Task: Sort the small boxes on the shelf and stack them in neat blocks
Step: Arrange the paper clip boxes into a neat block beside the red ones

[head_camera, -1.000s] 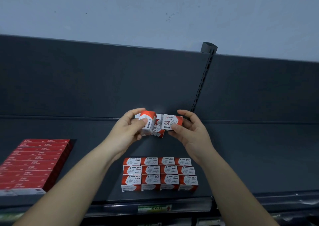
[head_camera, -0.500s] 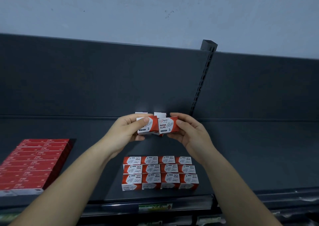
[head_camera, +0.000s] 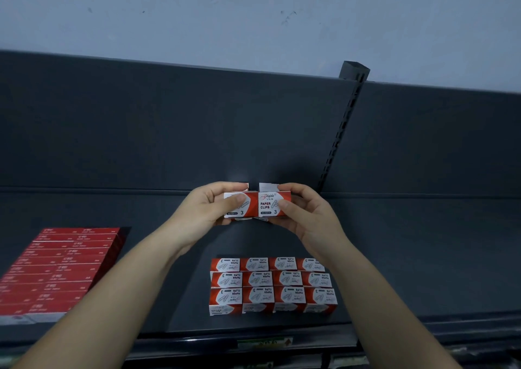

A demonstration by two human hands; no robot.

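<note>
Held boxes [head_camera: 267, 205] now squared together mid-frame, left grip [head_camera: 203, 213] and right grip [head_camera: 307, 216] pinching them; neat block [head_camera: 287, 279] stands lower centre, held ones unplaced.

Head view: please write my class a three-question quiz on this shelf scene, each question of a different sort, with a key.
1. True or false: the left hand holds nothing.
2. The block on the shelf is how many boxes wide? A two, B four, C six.
3. Fill in: the box in the right hand reads "PAPER ____".
Key: 1 false; 2 B; 3 CLIPS.
</note>
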